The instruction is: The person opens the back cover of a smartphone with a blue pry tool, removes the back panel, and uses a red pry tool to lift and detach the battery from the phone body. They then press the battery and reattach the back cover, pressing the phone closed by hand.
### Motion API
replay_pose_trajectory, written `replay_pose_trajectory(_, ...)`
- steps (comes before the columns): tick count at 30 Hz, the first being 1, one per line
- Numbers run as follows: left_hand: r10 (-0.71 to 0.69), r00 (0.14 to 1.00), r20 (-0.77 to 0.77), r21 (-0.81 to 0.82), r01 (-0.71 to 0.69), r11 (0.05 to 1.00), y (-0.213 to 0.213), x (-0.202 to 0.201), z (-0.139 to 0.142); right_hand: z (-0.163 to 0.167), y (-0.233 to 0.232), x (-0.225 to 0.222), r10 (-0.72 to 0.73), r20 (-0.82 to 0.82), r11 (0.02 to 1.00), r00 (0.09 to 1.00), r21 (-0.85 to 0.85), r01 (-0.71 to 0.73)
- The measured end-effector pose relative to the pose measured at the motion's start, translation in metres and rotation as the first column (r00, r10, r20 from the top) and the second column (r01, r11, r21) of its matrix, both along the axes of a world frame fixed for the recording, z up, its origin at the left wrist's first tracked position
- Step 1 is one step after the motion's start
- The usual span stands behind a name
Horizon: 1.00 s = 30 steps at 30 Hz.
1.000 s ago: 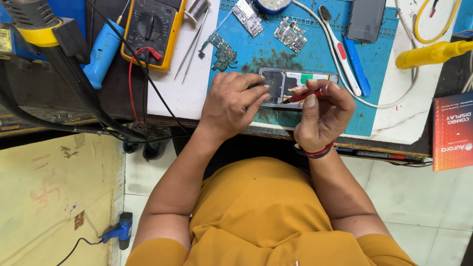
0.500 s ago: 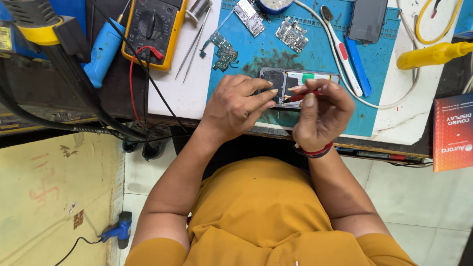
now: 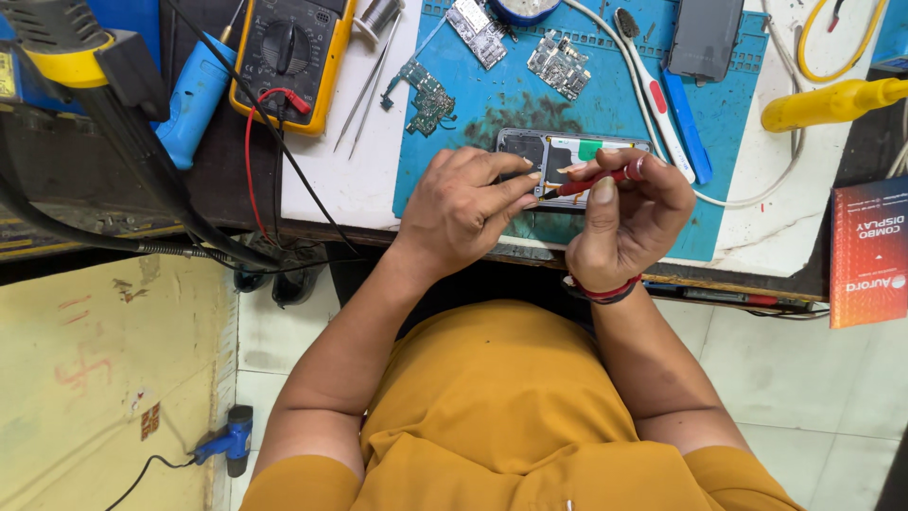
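An opened phone body (image 3: 558, 151) lies flat on a blue work mat (image 3: 492, 114) near the bench's front edge. My left hand (image 3: 463, 208) rests on the phone's left end, fingers curled over it. My right hand (image 3: 624, 218) pinches a thin red-handled screwdriver (image 3: 591, 180). Its tip points left onto the phone's inside, close to my left fingertips. A red band circles my right wrist.
On the mat lie several loose circuit boards (image 3: 558, 52), a toothbrush (image 3: 648, 80), a blue pry tool (image 3: 686, 123) and a grey phone back (image 3: 705, 38). A yellow multimeter (image 3: 288, 57) with red and black leads, tweezers (image 3: 364, 95) and a blue tool (image 3: 194, 95) sit left. A red box (image 3: 865, 251) is right.
The screwdriver tip has shifted slightly left along the phone's inside, and my right fingers have adjusted around the handle. My left hand stays on the phone.
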<state>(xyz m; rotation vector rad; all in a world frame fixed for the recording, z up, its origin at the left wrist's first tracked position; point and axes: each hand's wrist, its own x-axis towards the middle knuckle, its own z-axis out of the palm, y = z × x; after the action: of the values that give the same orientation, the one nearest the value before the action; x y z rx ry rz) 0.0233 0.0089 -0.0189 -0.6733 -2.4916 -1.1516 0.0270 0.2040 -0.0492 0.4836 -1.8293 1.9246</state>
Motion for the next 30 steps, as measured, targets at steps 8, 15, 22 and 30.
replay_pose_trajectory(8, 0.008, 1.0, 0.0, 0.006, -0.008, 1.0, 0.002, 0.0, 0.001, 0.004, -0.001, -0.003, 0.023, 0.013, 0.999, 1.0, -0.035, -0.023)
replay_pose_trajectory(15, 0.011, 1.0, 0.011, 0.036, -0.011, 0.999, 0.001, 0.001, -0.001, 0.006, -0.008, -0.006, 0.032, 0.078, 0.989, 0.996, -0.149, -0.02)
replay_pose_trajectory(22, 0.221, 0.971, 0.086, 0.092, -0.229, 0.969, -0.005, -0.01, -0.006, 0.008, -0.013, -0.028, 0.015, 0.039, 0.995, 0.999, -0.101, -0.011)
replay_pose_trajectory(30, 0.308, 0.951, 0.004, -0.13, -0.305, 0.943, -0.011, -0.046, -0.01, 0.008, -0.034, -0.042, 0.133, 0.055, 0.991, 0.99, 0.007, -0.133)
